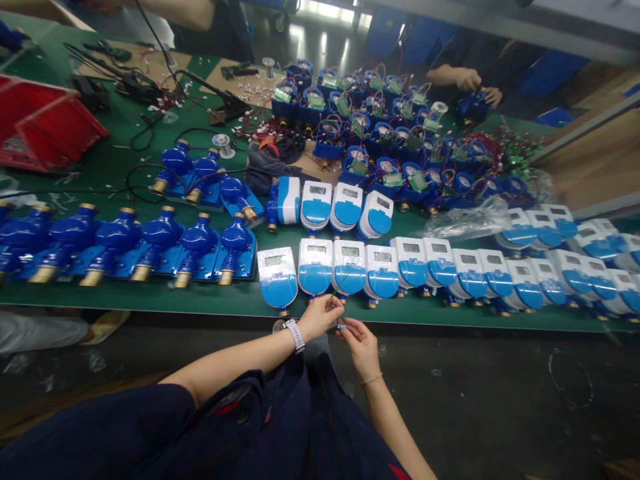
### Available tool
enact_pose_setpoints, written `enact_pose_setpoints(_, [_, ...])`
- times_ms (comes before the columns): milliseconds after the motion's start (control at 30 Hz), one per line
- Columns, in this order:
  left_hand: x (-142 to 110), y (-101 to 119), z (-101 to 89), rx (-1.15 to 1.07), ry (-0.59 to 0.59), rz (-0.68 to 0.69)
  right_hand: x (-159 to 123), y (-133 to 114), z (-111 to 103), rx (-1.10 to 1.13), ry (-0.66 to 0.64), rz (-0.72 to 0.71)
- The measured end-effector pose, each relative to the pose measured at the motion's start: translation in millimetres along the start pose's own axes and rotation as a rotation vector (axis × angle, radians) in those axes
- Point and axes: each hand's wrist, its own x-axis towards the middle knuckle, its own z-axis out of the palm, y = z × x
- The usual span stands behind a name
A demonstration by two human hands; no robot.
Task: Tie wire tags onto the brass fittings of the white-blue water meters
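Observation:
My left hand (319, 316) is pinched on a thin green wire (337, 292) at the front edge of the green table (150, 297). The wire runs up to a white and blue water meter (349, 267) in the front row. My right hand (359, 340) is just below it, fingers closed on a small blue seal piece (342, 326) at the wire's end. A watch sits on my left wrist. Both hands hang over the floor in front of the table.
A long row of white and blue meters (475, 270) runs right along the table's front. Blue brass-ended meter bodies (125, 243) lie at left. Open blue units with circuit boards (385, 127) crowd the back. A red bin (45, 123) stands far left. Another person's hands (473, 83) work at the back right.

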Motion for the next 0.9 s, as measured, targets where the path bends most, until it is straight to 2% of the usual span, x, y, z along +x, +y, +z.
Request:
enact_pose_setpoints(267, [-3.2,5.8,1.5,-0.031,0.0,-0.007,1.1,1.1,-0.8,-0.019,0.003,-0.015])
enact_pose_setpoints(900, [-1.2,0.4,-0.3,-0.012,0.003,0.012,1.6,3.5,-1.3,0.002,-0.022,0.001])
